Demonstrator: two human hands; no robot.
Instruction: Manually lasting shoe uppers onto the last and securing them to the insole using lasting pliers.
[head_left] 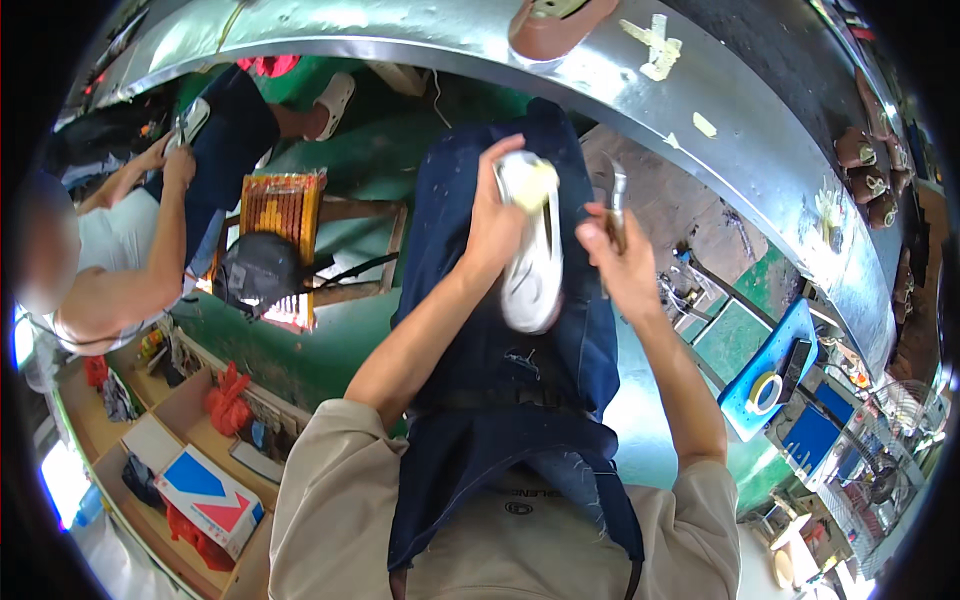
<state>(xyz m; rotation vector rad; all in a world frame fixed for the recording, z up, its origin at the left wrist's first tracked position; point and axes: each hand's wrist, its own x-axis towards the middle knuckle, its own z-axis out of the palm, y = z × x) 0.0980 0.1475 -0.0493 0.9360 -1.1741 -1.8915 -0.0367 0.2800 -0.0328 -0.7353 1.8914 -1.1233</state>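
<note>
Above my apron-covered lap, my left hand [499,205] is wrapped around a white shoe [533,285] held lengthwise toward me. At the shoe's far end shows a pale yellowish patch, partly blurred. Just right of the shoe, my right hand [622,262] is closed on a metal hand tool with a curved, hooked head, which looks like pincers [618,188]. The pincers are apart from the shoe, their head pointing away from me. My fingers hide part of their handles.
A long metal-topped bench [745,120] curves across the far side, bearing a brown shoe [560,32] and several more at right. At left a person [130,240] works on another shoe. A wooden stool [355,215], compartmented box [140,440], blue tray [768,370] and fan [880,465] stand around.
</note>
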